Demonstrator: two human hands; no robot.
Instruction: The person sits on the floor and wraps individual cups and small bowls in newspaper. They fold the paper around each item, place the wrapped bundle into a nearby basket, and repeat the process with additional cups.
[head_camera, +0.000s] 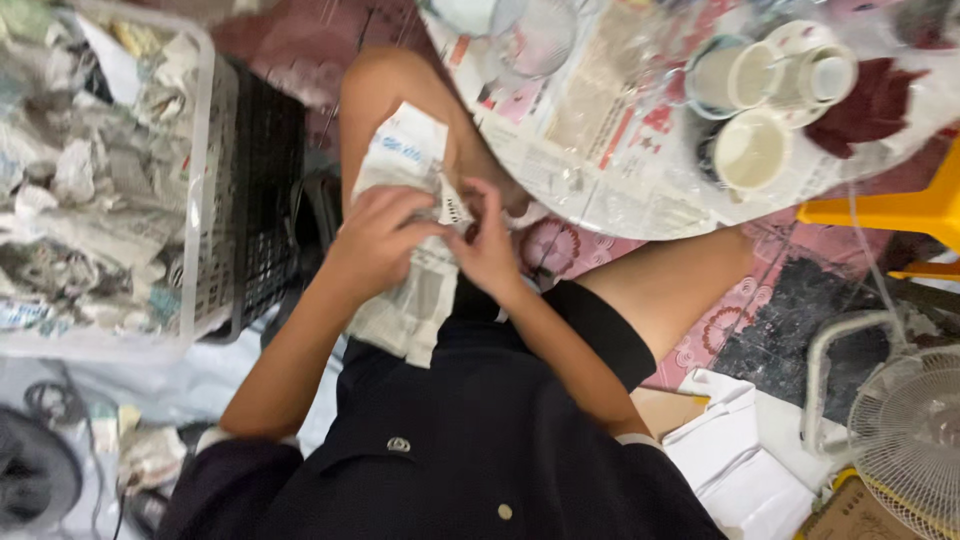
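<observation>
Both my hands work at a bundle of crumpled newspaper (412, 290) held over my lap. My left hand (375, 240) grips the paper from the left side, with its fingers curled around the wrap. My right hand (487, 245) pinches the paper's right edge, close against the left hand. Whatever is inside the newspaper is hidden. The paper hangs from near my left knee down to my dark shorts.
A clear plastic bin (195, 170) full of paper-wrapped items stands at the left, beside a black crate (265, 200). A newspaper-covered tray (600, 200) at the upper right carries white cups (750, 150) and glassware. A yellow stool (900, 210), a white fan (905, 430) and folded papers (735, 460) lie at the right.
</observation>
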